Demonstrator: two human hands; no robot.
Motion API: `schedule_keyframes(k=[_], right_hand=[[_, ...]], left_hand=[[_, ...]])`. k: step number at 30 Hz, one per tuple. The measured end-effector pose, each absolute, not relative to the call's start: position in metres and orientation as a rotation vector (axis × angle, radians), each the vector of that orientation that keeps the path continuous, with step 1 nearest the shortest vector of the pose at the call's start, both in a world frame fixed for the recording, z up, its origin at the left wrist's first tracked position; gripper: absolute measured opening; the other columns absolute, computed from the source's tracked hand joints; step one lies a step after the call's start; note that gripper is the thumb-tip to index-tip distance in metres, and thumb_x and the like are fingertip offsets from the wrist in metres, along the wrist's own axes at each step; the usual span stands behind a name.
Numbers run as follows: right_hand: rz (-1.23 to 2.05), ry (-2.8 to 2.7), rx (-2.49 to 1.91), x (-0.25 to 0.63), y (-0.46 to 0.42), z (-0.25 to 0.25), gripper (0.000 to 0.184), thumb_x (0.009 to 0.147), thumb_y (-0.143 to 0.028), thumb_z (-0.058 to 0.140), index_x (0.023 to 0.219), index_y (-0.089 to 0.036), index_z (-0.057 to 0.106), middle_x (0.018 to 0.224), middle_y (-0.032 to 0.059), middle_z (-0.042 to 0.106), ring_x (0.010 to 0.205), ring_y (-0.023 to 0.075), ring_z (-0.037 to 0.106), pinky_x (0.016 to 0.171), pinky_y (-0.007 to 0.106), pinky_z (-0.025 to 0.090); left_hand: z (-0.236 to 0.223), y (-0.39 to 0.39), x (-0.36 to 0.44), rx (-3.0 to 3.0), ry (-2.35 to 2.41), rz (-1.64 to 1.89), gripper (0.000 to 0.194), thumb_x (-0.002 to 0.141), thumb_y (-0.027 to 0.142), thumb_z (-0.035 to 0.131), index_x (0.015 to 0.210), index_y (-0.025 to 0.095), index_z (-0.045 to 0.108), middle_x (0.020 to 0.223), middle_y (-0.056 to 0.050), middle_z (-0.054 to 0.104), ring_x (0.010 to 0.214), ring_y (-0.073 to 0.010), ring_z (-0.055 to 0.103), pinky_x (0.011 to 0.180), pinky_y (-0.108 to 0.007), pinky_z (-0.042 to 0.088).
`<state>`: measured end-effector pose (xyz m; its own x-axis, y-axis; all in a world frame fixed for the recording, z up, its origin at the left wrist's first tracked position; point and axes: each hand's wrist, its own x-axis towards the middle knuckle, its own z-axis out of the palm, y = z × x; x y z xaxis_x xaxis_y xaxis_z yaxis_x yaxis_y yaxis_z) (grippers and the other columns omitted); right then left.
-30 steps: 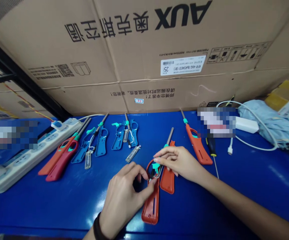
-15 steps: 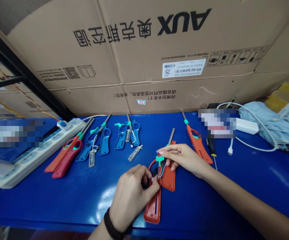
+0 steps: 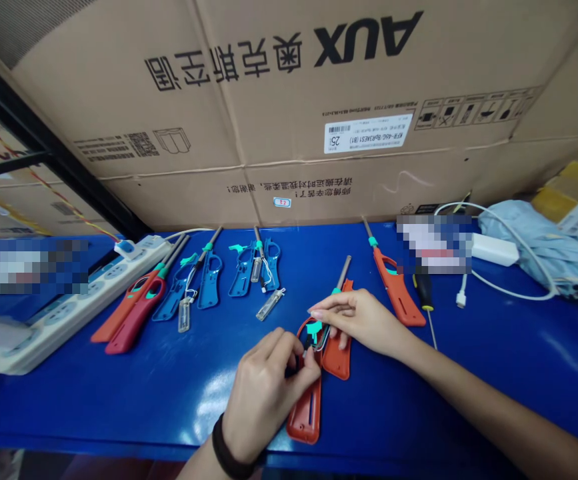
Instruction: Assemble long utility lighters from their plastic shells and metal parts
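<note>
My left hand (image 3: 269, 390) pinches a small dark part (image 3: 309, 341) among thin wires, above an open orange lighter shell (image 3: 305, 417). My right hand (image 3: 363, 320) holds a teal plastic piece (image 3: 313, 327) at the head of the lighter, with its fingertips close to my left hand. A second orange shell half (image 3: 337, 353) lies beside the first, partly under my right hand, and a metal lighter nozzle (image 3: 343, 275) points away from me. My fingers hide most of the small part and where the wires join.
Red and orange lighters (image 3: 136, 313), opened blue lighter shells (image 3: 213, 280), and clear tube parts (image 3: 270, 305) lie on the blue table (image 3: 119, 407) to my left. To the right are an orange lighter (image 3: 393, 287), a screwdriver (image 3: 425, 300), and a white charger (image 3: 493, 249).
My hands have drawn slightly closer over the orange shell, and the teal piece has shifted a little with them. The head view has also shifted slightly.
</note>
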<state>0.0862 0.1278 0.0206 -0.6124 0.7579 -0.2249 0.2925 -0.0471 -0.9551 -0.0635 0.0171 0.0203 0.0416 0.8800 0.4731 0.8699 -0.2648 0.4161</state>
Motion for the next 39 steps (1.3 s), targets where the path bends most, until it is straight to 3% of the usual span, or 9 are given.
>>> schedule_keyframes(k=[5,11,18,21,28,34,39], right_hand=[[1.586,-2.000,-1.118,0.088,0.126,0.022,0.030,0.081,-0.041,0.061,0.094,-0.017,0.072,0.058,-0.0011,0.062,0.043,0.0090,0.053,0.044,0.021,0.043],[1.117,-2.282,-0.964,0.089,0.120,0.021,0.019,0.082,-0.037,0.061,0.083,-0.022,0.073,0.074,0.0003,0.058,0.055,0.0083,0.049,0.053,0.022,0.040],[1.037,-2.409,-0.853,0.092,0.115,0.020,0.012,0.083,-0.031,0.062,0.087,-0.023,0.070,0.088,0.0010,0.052,0.073,0.0100,0.055,0.071,0.025,0.044],[1.038,-2.417,-0.847,0.091,0.115,0.020,0.013,0.085,-0.031,0.060,0.088,-0.023,0.070,0.089,0.0012,0.052,0.076,0.0107,0.057,0.074,0.026,0.045],[1.012,-2.432,-0.845,0.091,0.113,0.019,0.014,0.086,-0.030,0.058,0.087,-0.022,0.069,0.090,0.0014,0.052,0.073,0.0103,0.057,0.072,0.026,0.046],[1.005,-2.442,-0.854,0.091,0.113,0.020,0.015,0.086,-0.032,0.058,0.087,-0.022,0.070,0.089,0.0011,0.053,0.065,0.0079,0.053,0.067,0.025,0.045],[1.103,-2.452,-0.833,0.096,0.115,0.025,0.019,0.084,-0.036,0.060,0.094,-0.023,0.070,0.093,0.0025,0.054,0.071,0.0107,0.055,0.070,0.026,0.047]], left_hand=[[0.020,0.016,-0.064,2.278,1.888,1.044,0.016,0.080,0.014,0.056,0.065,0.017,0.052,0.057,0.004,0.047,0.051,-0.0074,0.047,0.048,-0.018,0.035],[0.017,0.014,-0.064,2.308,1.893,1.033,0.017,0.082,0.017,0.056,0.065,0.017,0.052,0.059,0.003,0.049,0.054,-0.0091,0.050,0.050,-0.020,0.037],[0.014,0.004,-0.065,2.244,1.898,0.936,0.012,0.084,0.023,0.057,0.072,0.020,0.054,0.062,0.004,0.050,0.054,-0.0093,0.051,0.052,-0.021,0.040],[0.016,-0.006,-0.066,2.206,1.911,0.916,0.009,0.082,0.029,0.061,0.084,0.021,0.057,0.067,0.004,0.054,0.056,-0.0096,0.053,0.053,-0.021,0.043],[0.014,-0.028,-0.071,2.489,1.869,0.875,0.047,0.077,0.034,0.067,0.119,0.018,0.053,0.107,-0.008,0.060,0.094,-0.0182,0.059,0.078,-0.027,0.050],[0.008,-0.030,-0.074,2.619,1.875,0.783,0.050,0.076,0.036,0.066,0.120,0.016,0.055,0.106,-0.010,0.062,0.094,-0.0219,0.058,0.079,-0.033,0.050],[0.012,-0.029,-0.072,2.572,1.878,0.730,0.051,0.077,0.034,0.066,0.123,0.017,0.051,0.106,-0.010,0.063,0.094,-0.0225,0.058,0.078,-0.034,0.050]])
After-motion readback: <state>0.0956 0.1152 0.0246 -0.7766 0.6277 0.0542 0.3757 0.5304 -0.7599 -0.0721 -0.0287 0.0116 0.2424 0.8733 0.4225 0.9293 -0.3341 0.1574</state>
